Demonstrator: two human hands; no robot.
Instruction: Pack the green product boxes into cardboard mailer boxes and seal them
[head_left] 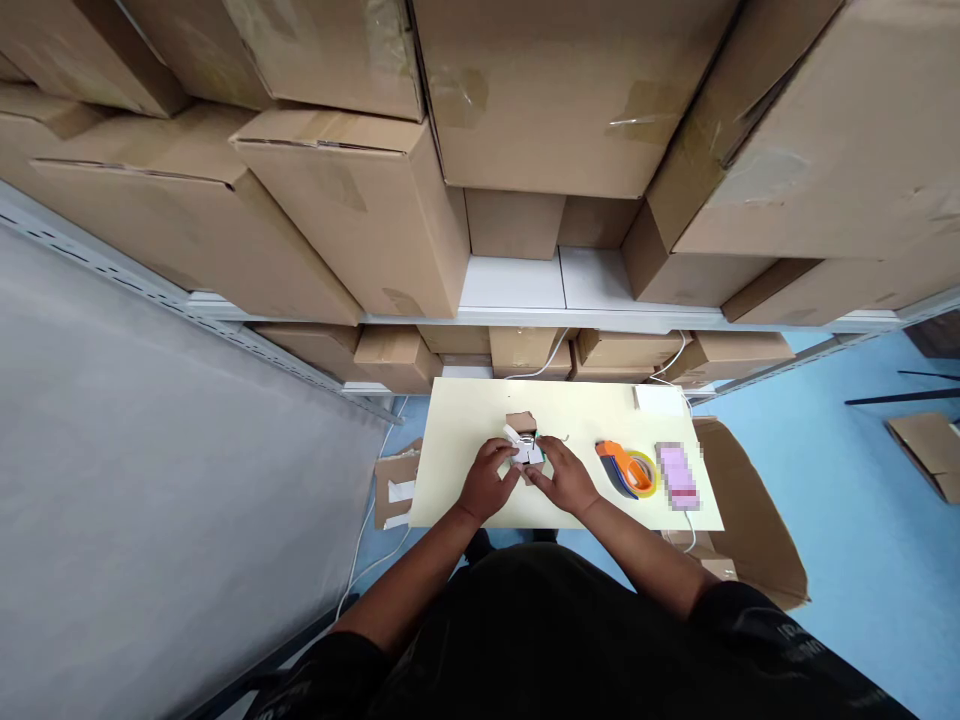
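Pale yellow table [465,420], stacked cardboard boxes [360,200], blue floor [840,500]

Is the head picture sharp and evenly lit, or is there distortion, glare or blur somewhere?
Head view: strong wide-angle distortion bends the shelf and cartons; light is even and soft, with no harsh glare; a pink item beside the tape dispenser is pixelated; the small box between both hands is too small for detail.

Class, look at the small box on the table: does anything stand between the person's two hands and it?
Nothing visible does. The left hand and right hand are already on the small box, one at each side. The tape dispenser lies apart on the table, to the right of the right hand.
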